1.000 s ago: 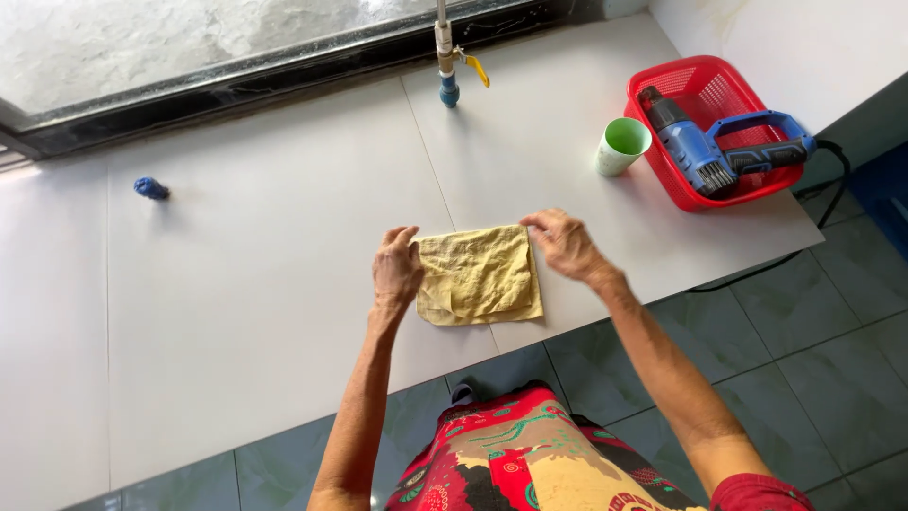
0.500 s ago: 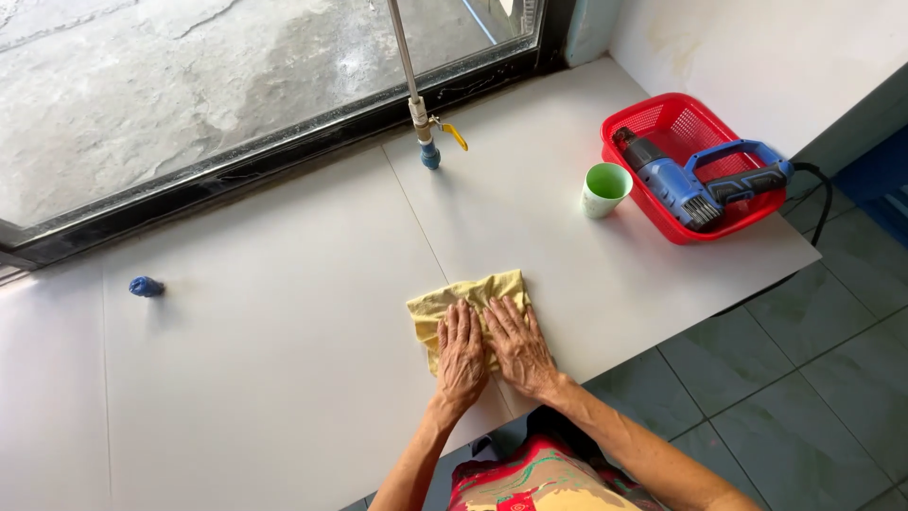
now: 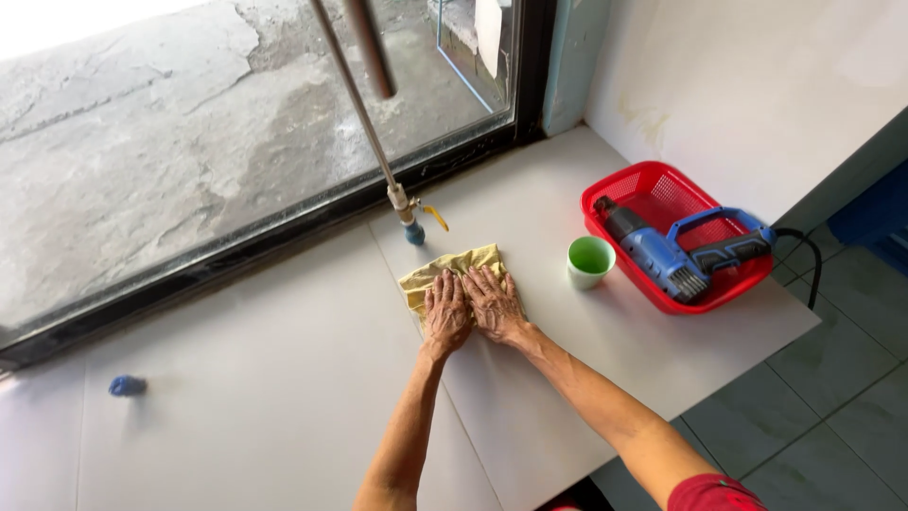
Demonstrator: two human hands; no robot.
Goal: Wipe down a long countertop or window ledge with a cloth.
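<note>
Both hands now flat on the yellow cloth (image 3: 452,268), left hand (image 3: 445,310) & right hand (image 3: 492,303) side by side, palms down, fingers spread (not gripping, just pressing). A sec ago they held the cloth's edges apart; now it's bunched smaller & pushed farther up the white table (image 3: 284,397), near the blue-tipped metal rod (image 3: 402,203). Looks like wiping's underway. Green cup (image 3: 591,261) & red basket (image 3: 662,189) w/ blue power tool (image 3: 662,257) sit to the right.

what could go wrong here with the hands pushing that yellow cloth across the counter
The left hand and right hand press the yellow cloth flat close to the green cup; a sideways sweep might tip it. The cloth's far edge lies near the blue-tipped rod, so it may snag there.
</note>
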